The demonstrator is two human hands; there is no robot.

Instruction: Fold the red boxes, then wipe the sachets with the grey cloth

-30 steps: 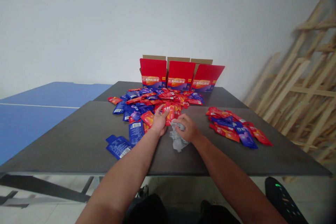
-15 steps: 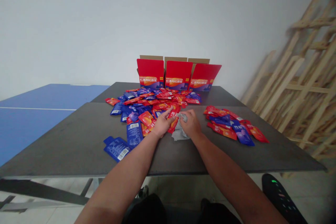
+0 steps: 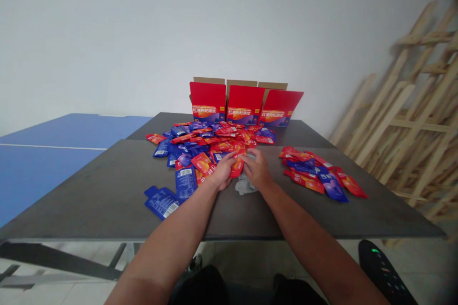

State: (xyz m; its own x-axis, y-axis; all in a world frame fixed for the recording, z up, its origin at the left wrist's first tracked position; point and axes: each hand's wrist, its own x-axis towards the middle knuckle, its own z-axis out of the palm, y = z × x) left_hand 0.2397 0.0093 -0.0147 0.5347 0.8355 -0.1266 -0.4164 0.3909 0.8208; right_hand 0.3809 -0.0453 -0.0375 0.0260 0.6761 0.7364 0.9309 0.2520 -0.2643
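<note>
My left hand (image 3: 223, 171) is closed on a red pouch (image 3: 237, 167), its thumb and fingers along the pouch's left side. Against the pouch's right edge are the fingertips of my right hand (image 3: 259, 170), which is curled over a crumpled grey cloth (image 3: 245, 186). Part of that cloth is hidden under the palm and hangs down to the tabletop. Just beyond both hands spreads a large heap of red and blue pouches (image 3: 186, 147). A blue pouch (image 3: 162, 201) lies apart near my left forearm.
Three open red cartons (image 3: 209, 100) stand in a row behind the heap on the dark table (image 3: 118, 186). A smaller group of red and blue pouches (image 3: 331, 183) lies to the right. Wooden racks (image 3: 411, 119) lean at the right wall, and a blue table (image 3: 53, 167) adjoins on the left.
My right fingers have shifted left onto the red pouch's edge and opened out slightly, and less of the cloth shows. The left hand still holds the pouch. The view has shifted slightly.
</note>
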